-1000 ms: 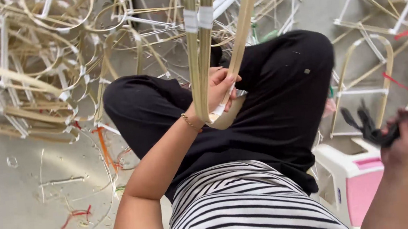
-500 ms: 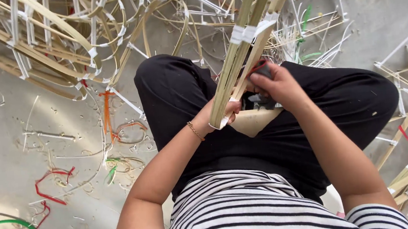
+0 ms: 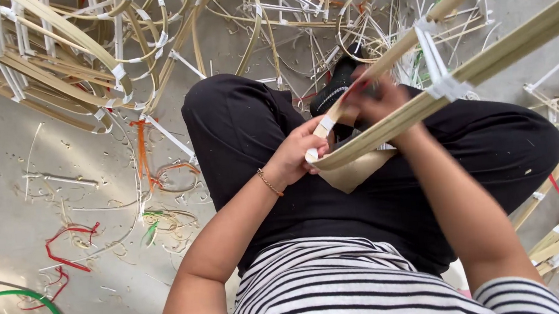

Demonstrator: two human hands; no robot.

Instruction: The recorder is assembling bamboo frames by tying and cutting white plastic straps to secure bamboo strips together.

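Bamboo frame lies over the seated person's lap; left hand pinches its taped end, right hand blurred, grip unclear. Concrete floor littered with bamboo strips and offcuts.

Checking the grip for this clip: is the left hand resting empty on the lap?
No. The left hand pinches the taped lower end of the bent bamboo strips above the lap.

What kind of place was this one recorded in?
Probably a bamboo craft workshop floor: taped pale bamboo-strip frames piled on bare grey concrete floor, loose strip offcuts and red cord scraps scattered about, another frame held in the left hand.
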